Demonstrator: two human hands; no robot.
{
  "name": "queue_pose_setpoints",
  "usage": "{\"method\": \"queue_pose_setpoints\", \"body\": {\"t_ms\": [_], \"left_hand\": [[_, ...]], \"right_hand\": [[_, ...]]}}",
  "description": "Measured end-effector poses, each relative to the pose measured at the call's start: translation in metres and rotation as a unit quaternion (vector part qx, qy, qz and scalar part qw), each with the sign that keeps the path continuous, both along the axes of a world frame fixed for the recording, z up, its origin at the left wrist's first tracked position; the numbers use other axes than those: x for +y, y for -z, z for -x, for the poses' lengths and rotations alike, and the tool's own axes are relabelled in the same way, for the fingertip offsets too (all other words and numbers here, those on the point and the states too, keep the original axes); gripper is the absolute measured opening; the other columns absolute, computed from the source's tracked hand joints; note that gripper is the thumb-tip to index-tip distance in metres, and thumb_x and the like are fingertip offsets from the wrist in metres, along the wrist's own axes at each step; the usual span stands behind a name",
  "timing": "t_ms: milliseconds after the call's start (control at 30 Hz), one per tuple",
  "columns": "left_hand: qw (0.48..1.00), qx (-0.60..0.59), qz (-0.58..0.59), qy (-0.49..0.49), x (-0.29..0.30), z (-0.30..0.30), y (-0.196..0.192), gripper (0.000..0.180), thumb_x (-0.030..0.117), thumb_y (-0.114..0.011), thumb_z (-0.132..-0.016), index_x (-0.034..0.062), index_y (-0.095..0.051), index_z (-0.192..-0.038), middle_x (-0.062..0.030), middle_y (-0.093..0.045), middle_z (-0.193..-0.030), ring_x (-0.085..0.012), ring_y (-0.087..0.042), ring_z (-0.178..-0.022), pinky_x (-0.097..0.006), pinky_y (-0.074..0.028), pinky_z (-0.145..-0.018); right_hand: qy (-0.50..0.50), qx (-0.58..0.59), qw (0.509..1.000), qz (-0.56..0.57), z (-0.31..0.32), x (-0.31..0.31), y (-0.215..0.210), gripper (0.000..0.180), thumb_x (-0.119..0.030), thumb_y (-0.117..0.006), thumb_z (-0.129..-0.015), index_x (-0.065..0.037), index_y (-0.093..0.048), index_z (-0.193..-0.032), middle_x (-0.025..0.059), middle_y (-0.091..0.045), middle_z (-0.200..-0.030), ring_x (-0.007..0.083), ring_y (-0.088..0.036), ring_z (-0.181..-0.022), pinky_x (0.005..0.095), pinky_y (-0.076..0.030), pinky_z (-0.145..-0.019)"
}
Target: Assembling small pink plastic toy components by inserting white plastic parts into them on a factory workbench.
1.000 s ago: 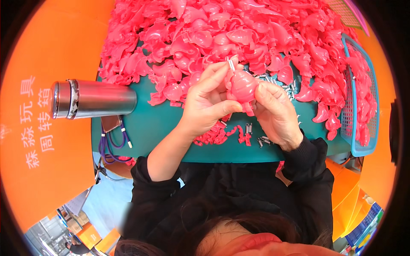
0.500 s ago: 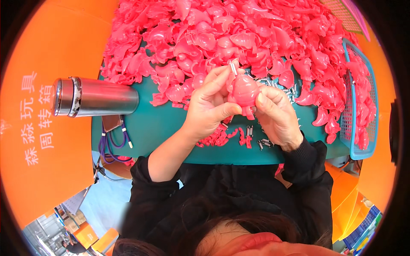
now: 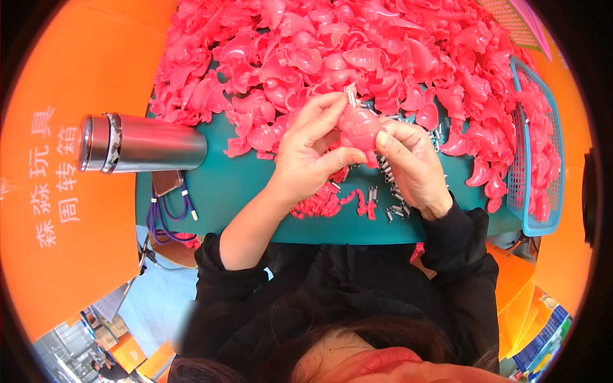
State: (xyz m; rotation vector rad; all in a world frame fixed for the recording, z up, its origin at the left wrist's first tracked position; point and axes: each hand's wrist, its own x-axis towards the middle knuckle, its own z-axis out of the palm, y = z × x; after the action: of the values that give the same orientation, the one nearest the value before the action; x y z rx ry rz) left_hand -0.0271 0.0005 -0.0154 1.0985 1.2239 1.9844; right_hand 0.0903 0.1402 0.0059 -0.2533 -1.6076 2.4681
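Observation:
A glossy pink-red plastic toy part (image 3: 359, 129), rounded and hollow-looking, is pinched between both hands above the front half of the table. My left hand (image 3: 311, 142) grips its left side, thumb underneath and fingers above. On the right side, my right hand (image 3: 412, 159) presses it with thumb and fingertips. A small silvery metal cylinder (image 3: 351, 98) sticks up at the part's top, beside my left fingertips. Below the hands lie small pink pieces (image 3: 319, 203) and several loose metal cylinders (image 3: 397, 209).
A big heap of pink plastic parts (image 3: 332, 51) covers the far side of the green table (image 3: 249, 210). A steel thermos (image 3: 150, 143) lies at left, near a phone (image 3: 167, 182) and purple cord (image 3: 159, 223). A blue basket (image 3: 543, 220) with pink parts stands at right. Orange panels flank the table.
The toy part has turned slightly in my hands and shifted a little to the left. My right hand has moved with it; both hands keep their hold.

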Motion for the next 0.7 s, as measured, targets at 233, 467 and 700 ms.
{"method": "queue_pose_setpoints", "body": {"t_ms": [233, 467, 700], "left_hand": [[0.999, -0.043, 0.019, 0.001, 0.006, -0.014, -0.006, 0.068, 0.003, -0.061, -0.087, 0.0001, -0.023, -0.143, -0.0092, -0.044, -0.126, -0.0174, -0.051, -0.111, -0.031, -0.049, -0.091], [0.961, -0.265, 0.058, 0.058, 0.004, -0.014, -0.008, 0.051, 0.022, -0.043, -0.100, 0.0024, -0.024, -0.142, -0.0066, -0.052, -0.119, -0.0132, -0.054, -0.105, -0.029, -0.044, -0.090], [0.958, -0.279, 0.058, 0.045, 0.006, -0.011, -0.002, 0.026, 0.019, -0.042, -0.099, 0.0018, -0.050, -0.117, -0.0087, -0.058, -0.110, -0.0168, -0.058, -0.097, -0.032, -0.046, -0.087]], "right_hand": [[0.052, 0.012, 0.997, -0.049, 0.003, -0.005, -0.002, 0.013, -0.010, -0.061, -0.088, 0.001, -0.064, -0.084, 0.0049, -0.062, -0.090, 0.0115, -0.055, -0.083, 0.0260, -0.041, -0.078], [0.197, 0.086, 0.761, -0.612, 0.011, -0.015, 0.004, 0.010, -0.009, -0.073, -0.069, -0.007, -0.065, -0.076, 0.0011, -0.061, -0.075, 0.0225, -0.052, -0.069, 0.0336, -0.037, -0.064], [0.149, 0.106, 0.788, -0.588, 0.012, -0.003, 0.000, 0.017, -0.013, -0.073, -0.072, -0.006, -0.067, -0.086, 0.0034, -0.065, -0.084, 0.0221, -0.056, -0.077, 0.0326, -0.040, -0.071]]}}
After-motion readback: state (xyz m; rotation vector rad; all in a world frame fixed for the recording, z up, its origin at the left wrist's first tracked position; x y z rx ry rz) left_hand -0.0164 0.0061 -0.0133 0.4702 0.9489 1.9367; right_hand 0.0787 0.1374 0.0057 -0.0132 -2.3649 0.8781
